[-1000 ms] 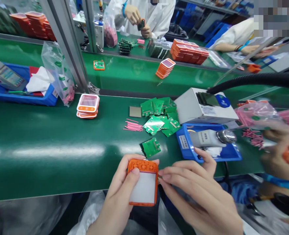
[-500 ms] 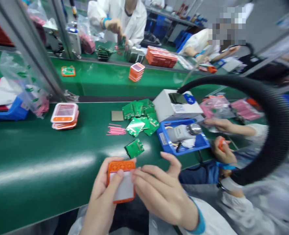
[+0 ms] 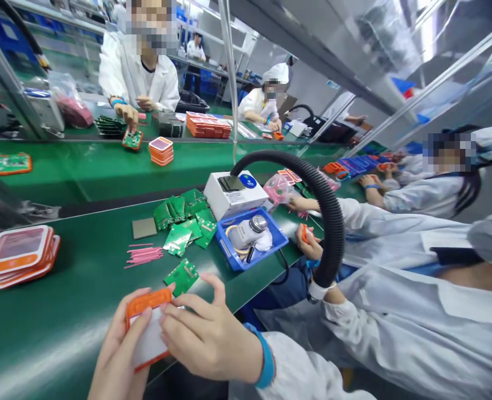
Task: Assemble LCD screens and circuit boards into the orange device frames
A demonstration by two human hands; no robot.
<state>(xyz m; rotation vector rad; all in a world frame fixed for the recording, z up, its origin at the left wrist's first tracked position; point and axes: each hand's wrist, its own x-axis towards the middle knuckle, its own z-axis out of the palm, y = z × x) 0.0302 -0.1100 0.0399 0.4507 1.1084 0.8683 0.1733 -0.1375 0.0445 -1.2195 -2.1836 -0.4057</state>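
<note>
My left hand [image 3: 123, 344] grips an orange plastic casing [image 3: 149, 300] with a pale grey panel [image 3: 149, 339] set in it, the thumb lying across the panel. At the casing's right edge, the thumb and fingertips of my right hand [image 3: 212, 336] are pinched together against it; the index finger is raised. Whether something small sits between those fingertips is hidden. Just beyond the casing lies a green circuit board [image 3: 182, 276]. Pink strips [image 3: 144, 255] and a flat grey square [image 3: 144, 228] are a little farther off, beside a pile of green circuit boards [image 3: 179, 211].
A blue tray [image 3: 229, 253] holding a bottle [image 3: 246, 233] stands right of the boards, before a white box [image 3: 220, 205]. Stacked orange-white frames [image 3: 24, 253] lie at left. A black hose [image 3: 331, 222] arches at right, near a co-worker's hands [image 3: 310, 244]. Another person works across the bench.
My view has swung up and to the right, so the bench things appear farther left. Both hands stay on the casing. The co-worker opposite now holds a circuit board over the belt.
</note>
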